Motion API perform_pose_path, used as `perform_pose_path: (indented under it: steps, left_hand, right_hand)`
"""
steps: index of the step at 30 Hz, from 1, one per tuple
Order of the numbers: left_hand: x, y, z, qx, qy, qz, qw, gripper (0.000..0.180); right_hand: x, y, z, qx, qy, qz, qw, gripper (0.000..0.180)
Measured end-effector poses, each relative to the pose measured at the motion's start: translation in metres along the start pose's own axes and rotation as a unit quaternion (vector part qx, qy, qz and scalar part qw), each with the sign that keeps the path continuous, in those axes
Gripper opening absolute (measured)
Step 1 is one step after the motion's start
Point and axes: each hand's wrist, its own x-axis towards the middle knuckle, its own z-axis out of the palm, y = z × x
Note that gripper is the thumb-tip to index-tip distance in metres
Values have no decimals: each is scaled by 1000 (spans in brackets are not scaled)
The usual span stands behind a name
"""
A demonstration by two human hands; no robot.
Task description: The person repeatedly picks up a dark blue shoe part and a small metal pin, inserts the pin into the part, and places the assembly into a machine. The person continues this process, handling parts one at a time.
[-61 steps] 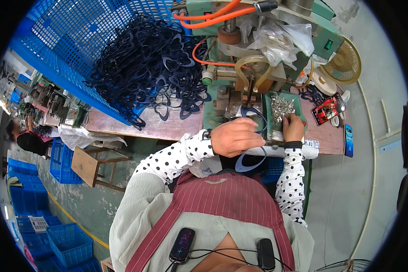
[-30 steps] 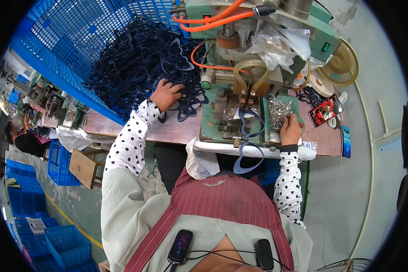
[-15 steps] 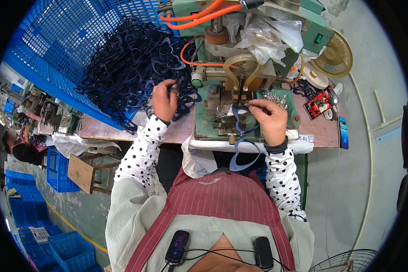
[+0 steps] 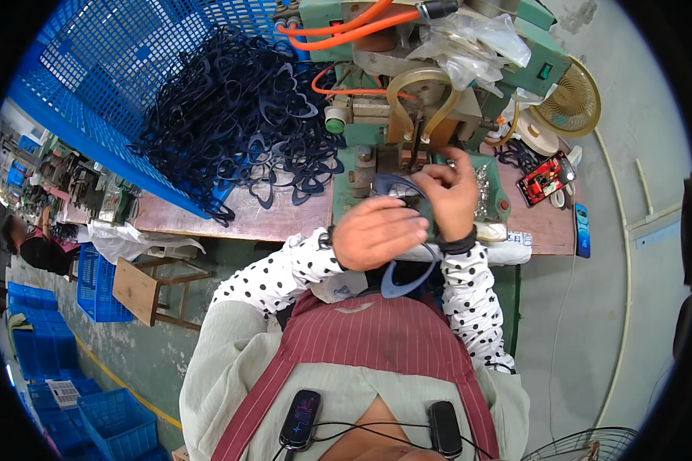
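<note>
Strip (image 4: 393, 291), dark blue and looped, is laid with its upper end at the press (image 4: 364, 166) and its lower loop hung toward the apron (image 4: 384, 330), long axis pointing at the body. Its middle is covered by the left hand (image 4: 380, 233), fingers together; whether it is gripped cannot be told. Its upper loop is placed just left of the right hand (image 4: 451, 201), the one nearer the press, thumb and forefinger curled close, their hold unclear. Metal bits (image 4: 481, 192) are kept rightward; a heap (image 4: 231, 115) of strips is piled leftward.

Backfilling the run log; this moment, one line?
left hand: over navy strap, grip unclear; right hand: at press; strap pile: left
</note>
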Motion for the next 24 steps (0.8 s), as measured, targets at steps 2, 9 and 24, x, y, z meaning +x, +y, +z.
perform_pose_path:
  steps: [2,9,24]
  left_hand:
    - [2,-1,9,-46,-28,24,998,33]
    - [-6,-6,21,-126,-26,-16,992,39]
    - [-27,5,14,30,-15,-35,999,39]
  right_hand:
    - [12,19,-22,-83,56,-42,994,47]
    - [21,120,-122,-308,89,8,947,29]
    - [19,146,-118,-324,128,-45,936,13]
